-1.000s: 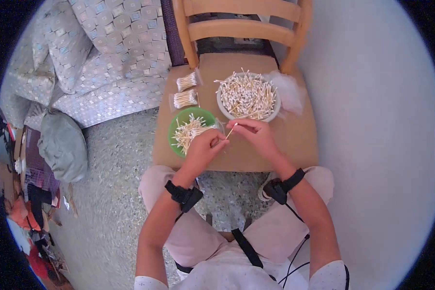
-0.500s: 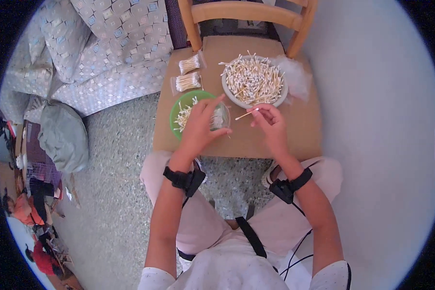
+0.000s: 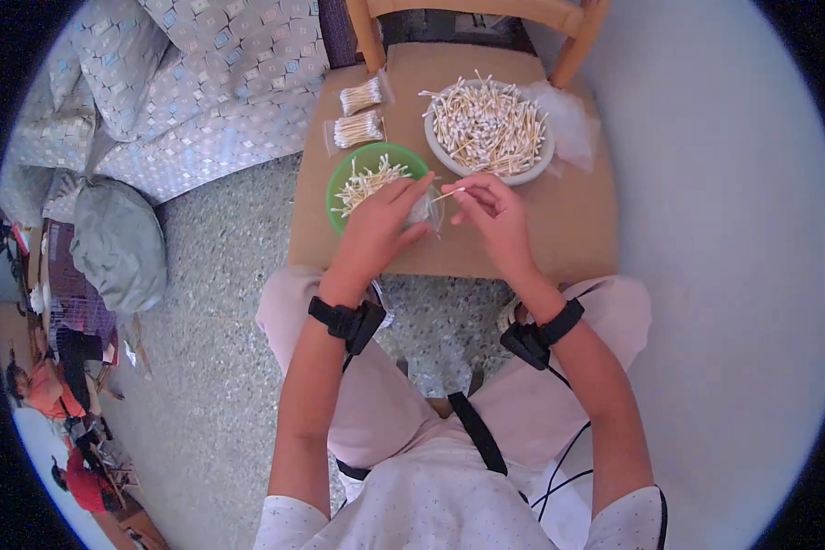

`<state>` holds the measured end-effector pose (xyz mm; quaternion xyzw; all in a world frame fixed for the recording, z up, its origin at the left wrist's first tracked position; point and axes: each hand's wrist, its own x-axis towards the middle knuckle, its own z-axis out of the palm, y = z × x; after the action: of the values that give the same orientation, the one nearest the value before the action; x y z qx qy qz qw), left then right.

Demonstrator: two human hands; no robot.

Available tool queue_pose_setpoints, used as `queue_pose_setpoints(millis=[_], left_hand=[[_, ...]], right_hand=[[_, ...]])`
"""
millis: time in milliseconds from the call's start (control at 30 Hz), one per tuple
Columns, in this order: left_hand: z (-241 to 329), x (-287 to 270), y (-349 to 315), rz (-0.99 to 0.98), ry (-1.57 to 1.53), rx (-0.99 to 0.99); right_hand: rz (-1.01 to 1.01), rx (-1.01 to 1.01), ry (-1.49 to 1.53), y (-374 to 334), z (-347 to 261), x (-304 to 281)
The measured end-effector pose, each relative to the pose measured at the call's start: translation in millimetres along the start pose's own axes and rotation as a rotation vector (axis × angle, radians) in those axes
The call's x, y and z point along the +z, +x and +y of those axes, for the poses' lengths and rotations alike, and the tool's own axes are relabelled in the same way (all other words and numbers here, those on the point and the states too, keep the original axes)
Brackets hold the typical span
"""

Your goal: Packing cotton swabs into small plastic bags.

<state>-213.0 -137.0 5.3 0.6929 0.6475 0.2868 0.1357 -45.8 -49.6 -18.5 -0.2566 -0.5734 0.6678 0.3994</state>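
My right hand (image 3: 497, 218) pinches one cotton swab (image 3: 444, 195) between thumb and fingertips, its free end pointing left. Close by, my left hand (image 3: 376, 229) holds a small clear plastic bag (image 3: 423, 210), with thumb and fingers around it; the bag's contents are hard to make out. Under and behind that hand is a green bowl (image 3: 334, 180) with loose cotton swabs (image 3: 368, 183) in it. A pale round bowl (image 3: 548, 156) heaped with many cotton swabs (image 3: 490, 128) stands beyond my right hand.
Two filled bags of cotton swabs (image 3: 358, 129) lie at the back left of the brown chair seat (image 3: 559, 229). Clear empty-looking bags (image 3: 568, 128) lie beside the pale bowl. A wall (image 3: 706, 229) rises on the right; a patterned couch (image 3: 220, 119) stands left.
My right hand has brought the swab leftward, up to the bag in my left hand. My left hand's thumb and fingers have come closer together. The view has shifted slightly.
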Motion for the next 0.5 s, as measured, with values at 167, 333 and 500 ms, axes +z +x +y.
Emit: queue_pose_setpoints(millis=[167,333,500], left_hand=[[-4,3,-3,0.009,0.043,0.031],[-3,1,-1,0.081,0.029,0.093],[-4,1,0,0.084,-0.02,0.065]], right_hand=[[-0.022,0.026,-0.078,-4,11,2],[0.043,-0.099,-0.22,-1,10,8],[0.086,0.01,-0.149,-2,6,15]])
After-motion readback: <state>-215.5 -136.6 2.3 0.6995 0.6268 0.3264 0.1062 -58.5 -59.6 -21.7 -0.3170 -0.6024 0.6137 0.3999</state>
